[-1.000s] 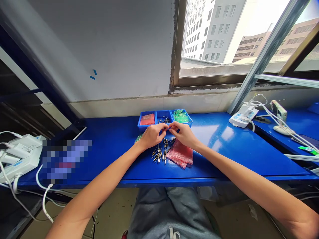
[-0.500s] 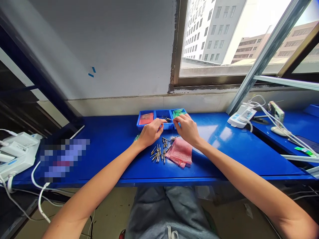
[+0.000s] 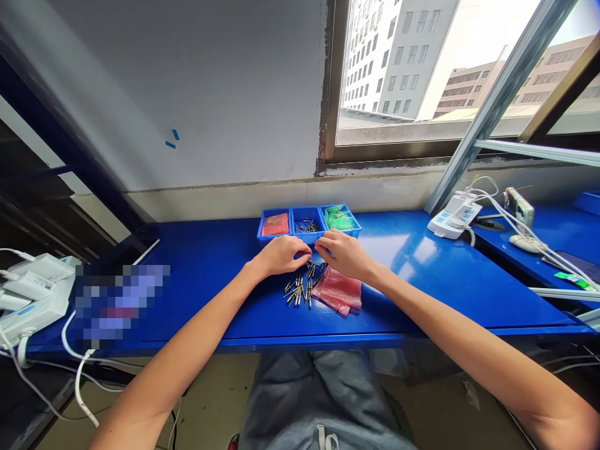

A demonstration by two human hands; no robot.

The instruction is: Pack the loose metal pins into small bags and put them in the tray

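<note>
The left hand is held over the middle part of the surface, with thumb and fingertips bent close to each other; whether a small piece is pinched there cannot be told. For good work, the wrist should be held low and steady, so that small pieces are turned by the fingertips only. Toward the front edge of the surface, loose metal pins are scattered, with their tips pointed in different directions; they are best picked one by one, by the thicker part, so that the neighbours are not dragged along. The right hand is placed just beside the left one, fingertips toward fingertips, also curled; its grip on anything cannot be confirmed. Any small piece between the two should be lined up slowly, well inside the edges of the surface. Nearer to the front edge than the right hand, red pouches are laid flat, partly overlapped; whether anything is contained in them cannot be seen.

Near the back edge, a blue tray with three compartments is placed. In the left one, a flat red packet is stored; in the middle one, small dark parts are loosely heaped; in the right one, crumpled green plastic is contained.
</note>
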